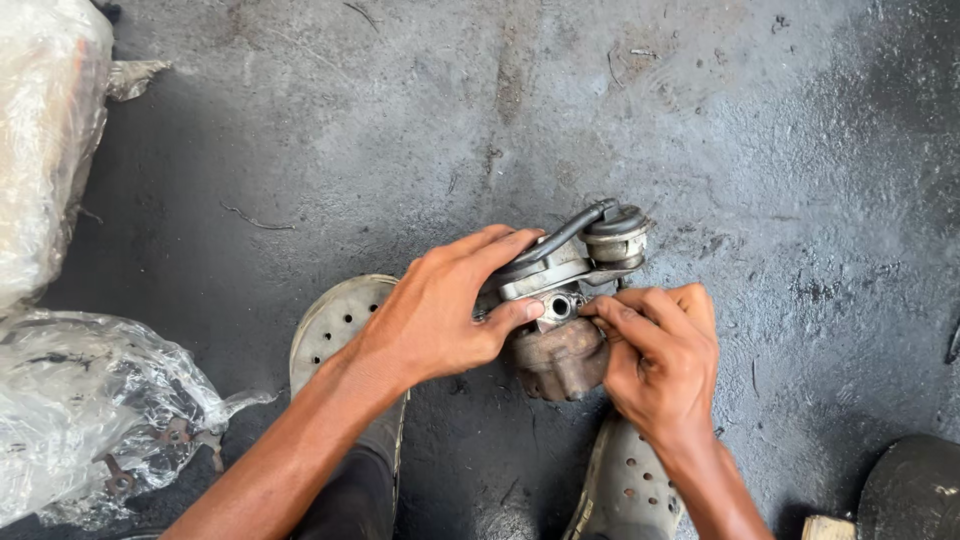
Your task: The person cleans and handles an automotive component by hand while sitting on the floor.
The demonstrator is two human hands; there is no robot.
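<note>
A grimy metal engine part (562, 330), with a rusty lower housing, a silver bracket, a black hose and a round can-shaped piece on top, rests on the dark concrete floor. My left hand (440, 310) wraps over its left side, fingers across the top and thumb pressed near a small round port. My right hand (660, 350) sits against its right side, with thumb and fingertips pinched at the same port. Whatever is between those fingertips is too small to make out.
My two feet in grey perforated clogs (340, 320) (625, 485) flank the part. Clear plastic bags holding rusty metal pieces (90, 410) lie at the left, with another wrapped bundle (45, 130) above. A dark round object (915, 490) sits at the bottom right corner.
</note>
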